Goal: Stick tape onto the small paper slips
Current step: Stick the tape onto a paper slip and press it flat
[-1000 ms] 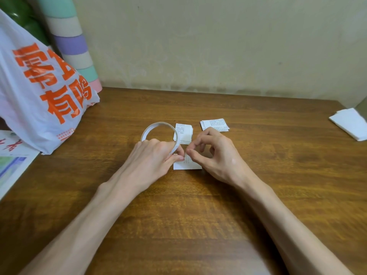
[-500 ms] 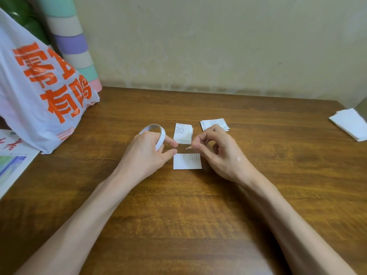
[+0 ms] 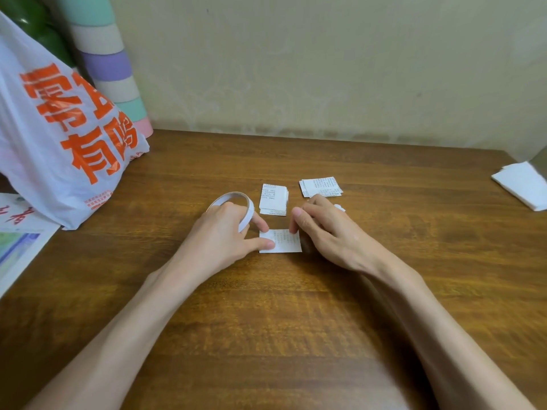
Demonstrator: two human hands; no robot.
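Your left hand [image 3: 220, 241] and right hand [image 3: 331, 232] rest on the surface [image 3: 296, 321], one at each side of a single slip [image 3: 284, 242]. The tape roll [image 3: 236, 202] sits in your left grip. Behind the slip lie two slip stacks, one [image 3: 273, 198] left of the other [image 3: 321, 187]. A bag [image 3: 59, 128] stands far left; folded paper [image 3: 522, 183] lies far right.

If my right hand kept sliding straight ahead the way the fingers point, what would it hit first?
Probably the slip stack beyond the right hand, whose fingers point up-left across the near slip; depth is uncertain.
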